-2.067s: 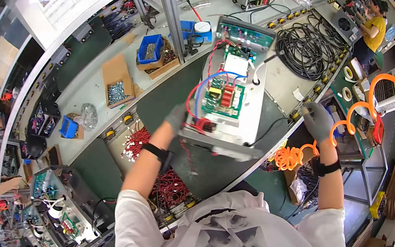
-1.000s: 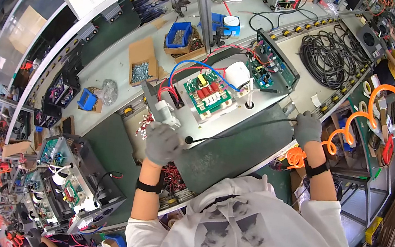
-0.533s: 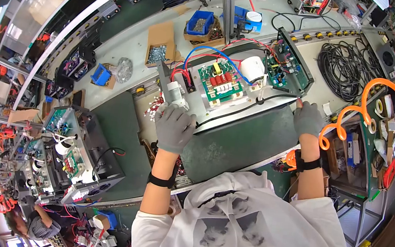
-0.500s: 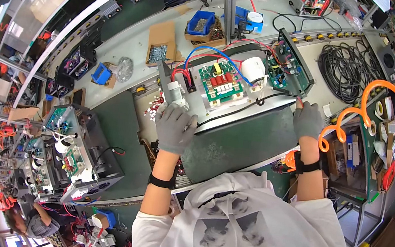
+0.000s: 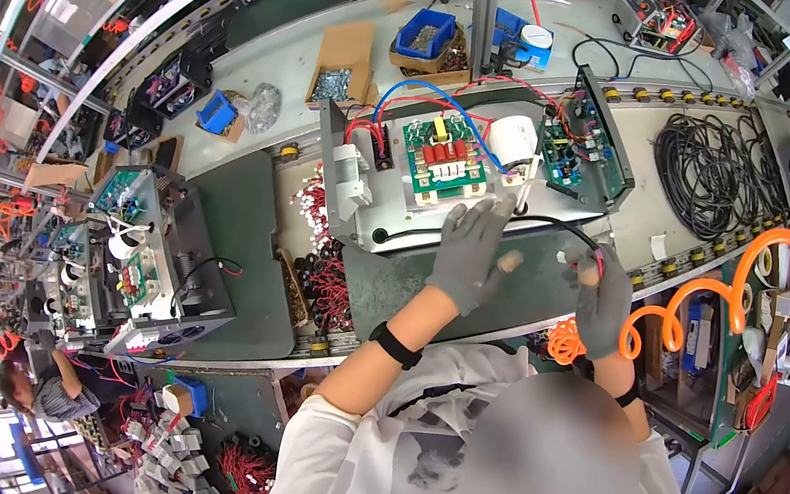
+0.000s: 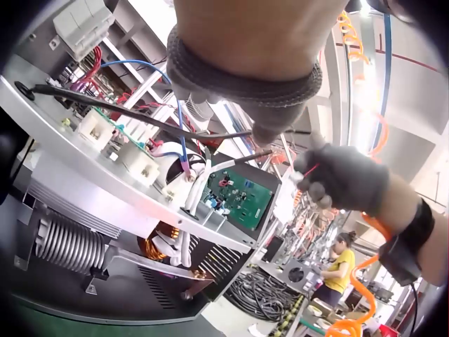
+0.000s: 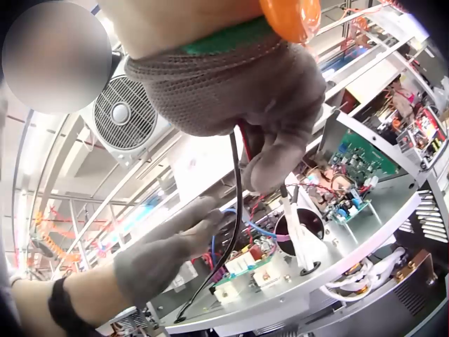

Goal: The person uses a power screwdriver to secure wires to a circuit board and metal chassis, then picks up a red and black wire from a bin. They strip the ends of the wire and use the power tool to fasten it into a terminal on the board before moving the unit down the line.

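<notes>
An open metal chassis lies on the dark green bench mat, with a green circuit board and a white round part on it. From a hole near its front left corner runs a black cable. My gloved right hand grips the far end of this cable, and a red wire shows by the fingers in the right wrist view. My gloved left hand is at the chassis's front edge, fingers extended over the cable and thumb apart. Its fingertips overlap the cable in the left wrist view.
A coil of black cable lies to the right on the bench. Screw boxes and a blue bin stand behind. Other open chassis sit to the left. An orange coiled hose hangs at the right.
The chassis was turned sideways on the mat. My left hand has left its left end and moved right to the cable. My right hand took the cable's end and drew it toward me.
</notes>
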The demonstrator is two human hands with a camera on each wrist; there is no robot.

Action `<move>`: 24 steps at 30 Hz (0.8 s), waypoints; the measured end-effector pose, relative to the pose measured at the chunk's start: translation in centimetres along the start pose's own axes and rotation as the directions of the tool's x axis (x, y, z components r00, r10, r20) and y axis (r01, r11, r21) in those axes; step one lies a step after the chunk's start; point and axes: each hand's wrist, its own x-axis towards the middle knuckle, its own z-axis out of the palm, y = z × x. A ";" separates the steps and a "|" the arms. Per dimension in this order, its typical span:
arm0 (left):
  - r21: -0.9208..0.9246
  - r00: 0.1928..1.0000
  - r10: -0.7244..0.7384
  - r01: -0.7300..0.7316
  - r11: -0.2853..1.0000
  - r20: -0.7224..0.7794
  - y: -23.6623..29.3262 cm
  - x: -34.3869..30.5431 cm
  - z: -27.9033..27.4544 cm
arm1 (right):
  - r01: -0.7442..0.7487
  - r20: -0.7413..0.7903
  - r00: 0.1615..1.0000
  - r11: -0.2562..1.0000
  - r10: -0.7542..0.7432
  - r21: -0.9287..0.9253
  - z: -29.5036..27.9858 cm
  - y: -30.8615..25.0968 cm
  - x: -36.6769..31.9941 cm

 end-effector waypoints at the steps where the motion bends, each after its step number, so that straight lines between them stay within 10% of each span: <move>1: -0.004 0.999 -0.003 0.003 1.000 0.040 -0.9 -0.2 0.1 | -0.001 -0.008 1.000 1.000 0.001 -0.001 -0.5 -0.4 0.1; 4: -0.178 0.986 -0.016 0.046 0.983 0.164 -3.2 -1.0 -0.7 | 0.096 -0.065 0.992 0.981 -0.108 -0.166 -2.0 -1.9 1.0; 8: -0.167 0.950 -0.187 0.148 0.975 -0.251 -3.3 1.9 -2.2 | 0.091 -0.140 0.977 0.905 -0.162 -0.416 -1.7 -1.8 2.2; 10: 0.148 0.792 -0.018 0.137 0.979 -0.610 -3.2 4.3 -2.7 | 0.018 -0.222 0.966 0.890 -0.133 -0.455 -0.9 -2.5 3.3; 12: 0.323 0.744 0.071 0.200 0.925 -0.664 -7.5 2.4 3.1 | -0.061 -0.309 0.944 0.855 -0.119 -0.515 0.2 -1.4 4.9; 13: 0.632 0.778 0.466 -0.115 0.766 -0.422 -11.4 -0.2 9.9 | -0.118 -0.330 0.938 0.800 -0.104 -0.588 0.4 -0.5 5.7; 14: 0.348 0.700 0.705 -0.637 0.688 -0.114 -5.9 2.2 2.3 | -0.172 -0.353 0.931 0.737 -0.096 -0.654 0.5 0.5 6.6; 15: 0.103 0.794 0.538 -0.583 0.806 0.282 -5.0 2.1 3.3 | -0.219 -0.374 0.925 0.708 -0.068 -0.671 0.5 1.8 7.4; 16: 0.103 0.790 0.548 -0.591 0.800 0.274 -4.3 2.6 4.2 | -0.222 -0.383 0.921 0.705 -0.076 -0.673 0.4 2.6 7.2; 18: -0.144 0.998 -0.039 0.045 0.989 0.043 -3.1 3.4 5.5 | -0.336 -0.432 0.894 0.813 0.117 -0.476 0.4 3.9 6.7; 19: -0.127 0.996 -0.088 0.089 0.988 0.011 -3.0 4.0 5.7 | -0.336 -0.443 0.890 0.813 0.109 -0.475 0.8 5.0 6.3; 21: -0.148 0.988 -0.145 0.152 0.977 0.055 -2.0 4.9 6.1 | -0.591 -0.249 0.772 0.805 0.585 0.062 1.7 6.6 4.8; 24: -0.160 0.934 -0.280 0.319 0.934 0.223 -0.7 5.9 5.7 | -0.508 -0.277 0.782 0.829 0.558 0.235 6.2 1.9 2.9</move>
